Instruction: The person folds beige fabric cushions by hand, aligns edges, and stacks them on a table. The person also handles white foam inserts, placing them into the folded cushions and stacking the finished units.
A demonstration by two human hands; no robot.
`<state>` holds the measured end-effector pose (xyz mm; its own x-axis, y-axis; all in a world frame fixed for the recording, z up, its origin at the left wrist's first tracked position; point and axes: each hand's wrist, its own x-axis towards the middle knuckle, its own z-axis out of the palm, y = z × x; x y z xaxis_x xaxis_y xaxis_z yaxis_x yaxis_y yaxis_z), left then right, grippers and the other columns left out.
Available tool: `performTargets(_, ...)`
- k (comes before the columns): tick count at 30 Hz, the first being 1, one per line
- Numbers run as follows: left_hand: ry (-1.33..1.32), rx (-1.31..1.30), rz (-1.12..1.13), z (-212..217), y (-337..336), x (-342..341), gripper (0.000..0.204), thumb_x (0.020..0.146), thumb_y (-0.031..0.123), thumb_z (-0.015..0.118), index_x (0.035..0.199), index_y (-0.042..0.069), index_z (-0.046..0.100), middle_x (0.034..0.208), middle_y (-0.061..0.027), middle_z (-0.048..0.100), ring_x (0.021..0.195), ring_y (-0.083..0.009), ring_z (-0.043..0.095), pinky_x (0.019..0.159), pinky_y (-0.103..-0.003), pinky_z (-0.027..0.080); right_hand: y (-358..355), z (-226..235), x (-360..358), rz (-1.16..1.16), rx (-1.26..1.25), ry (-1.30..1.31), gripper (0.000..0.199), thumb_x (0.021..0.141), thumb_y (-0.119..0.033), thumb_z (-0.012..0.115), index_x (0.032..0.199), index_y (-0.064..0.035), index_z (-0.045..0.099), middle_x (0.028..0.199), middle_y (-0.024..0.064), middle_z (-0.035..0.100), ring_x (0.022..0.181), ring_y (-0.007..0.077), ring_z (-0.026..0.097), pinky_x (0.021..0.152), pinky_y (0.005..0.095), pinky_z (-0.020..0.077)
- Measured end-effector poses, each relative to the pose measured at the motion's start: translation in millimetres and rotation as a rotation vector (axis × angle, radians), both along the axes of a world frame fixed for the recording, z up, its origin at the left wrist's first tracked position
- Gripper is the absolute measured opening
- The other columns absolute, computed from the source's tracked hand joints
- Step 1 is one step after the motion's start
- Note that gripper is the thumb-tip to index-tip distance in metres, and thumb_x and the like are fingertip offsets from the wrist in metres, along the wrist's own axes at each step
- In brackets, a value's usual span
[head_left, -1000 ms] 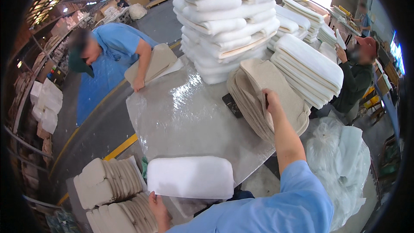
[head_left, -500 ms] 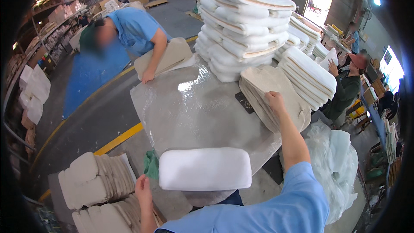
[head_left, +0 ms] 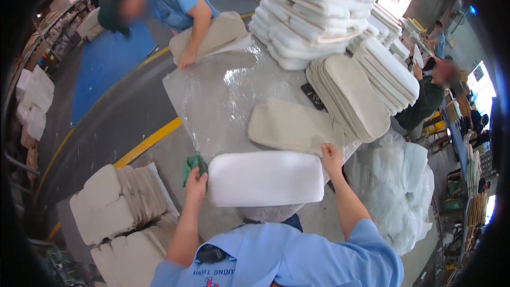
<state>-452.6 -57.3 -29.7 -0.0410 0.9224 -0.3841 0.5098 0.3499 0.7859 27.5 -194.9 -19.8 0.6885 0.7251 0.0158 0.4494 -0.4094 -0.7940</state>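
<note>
In front of me at the table's near edge lies a thick white rectangular pad point(head_left: 265, 179) with rounded corners. Just beyond it a flat beige fabric cover point(head_left: 295, 125) rests on the plastic-wrapped tabletop. The near right corner of that cover is pinched in my right hand point(head_left: 332, 158). Beside the pad's left end is my left hand point(head_left: 196, 185), fingers loosely apart and nothing visible in them. A crumpled green cloth or bag point(head_left: 192, 167) sits right by its fingertips. To the right, a stack of beige covers point(head_left: 350, 95) lies on the table.
A tall stack of white pads point(head_left: 313, 18) stands at the back, with more white pads point(head_left: 385, 72) to its right. Opposite, a co-worker point(head_left: 178, 0) handles a beige piece point(head_left: 218, 32). Beige stacks point(head_left: 114, 196) lie lower left; clear plastic bags point(head_left: 393, 191) bulge at right.
My right hand has pulled one beige cover off the stack, toward me and left, behind the white pad. My left hand has risen to the green cloth. The view has shifted.
</note>
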Motion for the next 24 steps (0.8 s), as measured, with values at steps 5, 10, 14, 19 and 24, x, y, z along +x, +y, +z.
performTargets(5,-0.179,-0.187,-0.026,-7.2,32.6,27.4,0.050,0.106,0.034,0.064,0.143,0.001,0.061,0.129,-0.0164,0.071,0.117,-0.0252,0.067,0.099,-0.038,0.052,-45.1,-22.6,20.5,-0.146,-0.187,0.168,0.047,0.097,-0.043,0.075,0.113,0.0015,0.073,0.100,0.0143,0.077,0.089,0.0232,0.073,0.080,0.0373,0.0559)
performTargets(10,-0.301,-0.362,0.044,-8.1,36.1,39.0,0.060,0.112,0.048,0.051,0.138,-0.005,0.063,0.131,-0.0174,0.070,0.116,-0.0252,0.068,0.098,-0.040,0.054,-36.9,-0.8,-10.6,-0.137,-0.383,0.438,0.061,0.093,-0.040,0.081,0.132,0.0046,0.065,0.120,0.0178,0.073,0.103,0.0260,0.072,0.088,0.0382,0.0569)
performTargets(14,-0.443,-0.414,0.097,-16.8,38.3,54.1,0.061,0.114,0.051,0.042,0.140,-0.001,0.059,0.133,-0.0166,0.069,0.116,-0.0279,0.069,0.098,-0.046,0.058,-50.9,10.4,-15.9,-0.042,-0.366,0.628,0.061,0.094,-0.029,0.082,0.140,0.0050,0.060,0.123,0.0172,0.072,0.113,0.0258,0.070,0.098,0.0396,0.0550)
performTargets(19,-0.736,-0.182,0.120,-8.1,26.5,37.9,0.061,0.114,0.050,0.043,0.138,-0.003,0.062,0.130,-0.0159,0.068,0.117,-0.0236,0.066,0.104,-0.039,0.051,-90.5,29.4,-36.1,0.088,-0.018,0.638,0.052,0.091,-0.013,0.081,0.137,0.0029,0.061,0.123,0.0110,0.071,0.115,0.0219,0.068,0.101,0.0373,0.0535)
performTargets(24,-0.822,0.005,-0.089,46.5,-15.3,9.1,0.050,0.115,0.046,0.042,0.112,0.003,0.066,0.108,-0.0080,0.068,0.099,-0.0161,0.061,0.094,-0.034,0.048,-155.0,46.1,-73.4,0.063,0.188,0.665,0.053,0.081,0.007,0.081,0.129,-0.0037,0.061,0.125,0.0050,0.067,0.118,0.0179,0.065,0.103,0.0349,0.0519)
